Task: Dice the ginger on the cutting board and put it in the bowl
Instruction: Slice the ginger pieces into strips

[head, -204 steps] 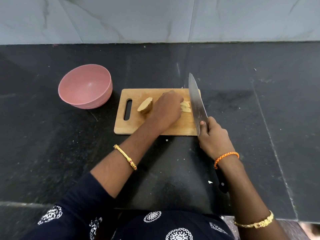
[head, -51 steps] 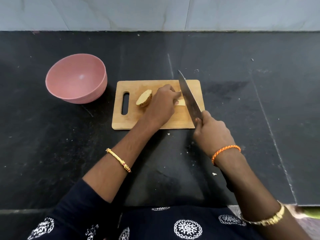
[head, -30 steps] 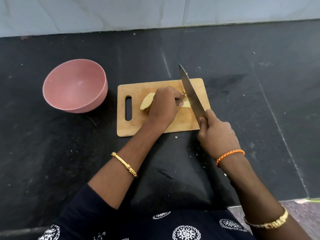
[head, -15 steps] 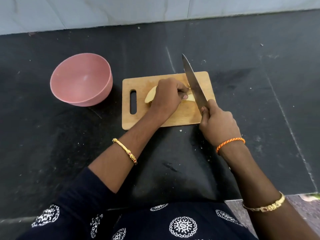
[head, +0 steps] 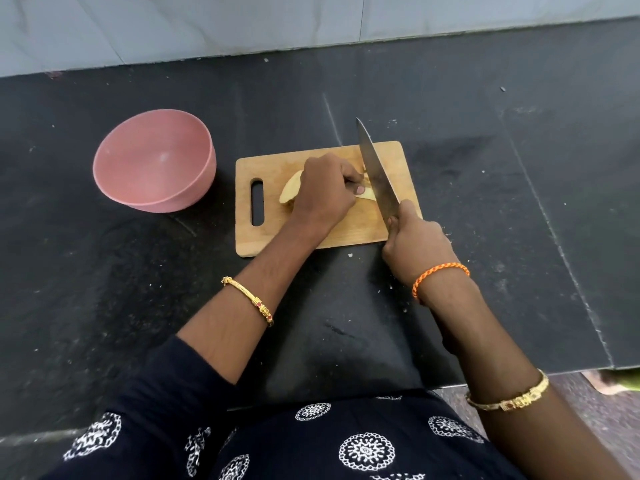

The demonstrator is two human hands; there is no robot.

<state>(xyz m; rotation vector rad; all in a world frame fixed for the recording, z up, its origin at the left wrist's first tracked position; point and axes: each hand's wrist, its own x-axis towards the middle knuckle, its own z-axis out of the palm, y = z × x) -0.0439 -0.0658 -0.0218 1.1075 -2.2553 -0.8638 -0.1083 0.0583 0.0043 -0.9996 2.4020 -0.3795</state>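
Note:
A small wooden cutting board [head: 398, 157] with a handle slot lies in the middle of the black counter. On it my left hand [head: 323, 195] curls over a piece of pale ginger [head: 289, 190] and pins a thin slice [head: 367, 195] under its fingertips. My right hand [head: 415, 244] grips the handle of a large knife [head: 375, 174]. The blade stands edge down just right of my left fingertips, its tip pointing away from me. The pink bowl [head: 156, 161] sits to the left of the board with nothing inside.
The black stone counter [head: 502, 202] runs to a pale tiled wall [head: 277, 22] at the back. Small white crumbs lie scattered on the counter near the board's front edge. The counter's front edge runs near my body at the lower right.
Over the earlier frames the knife swung from lying at the board's right edge to standing against the ginger beside my left fingertips. My left hand stayed on the ginger; the camera shifted slightly.

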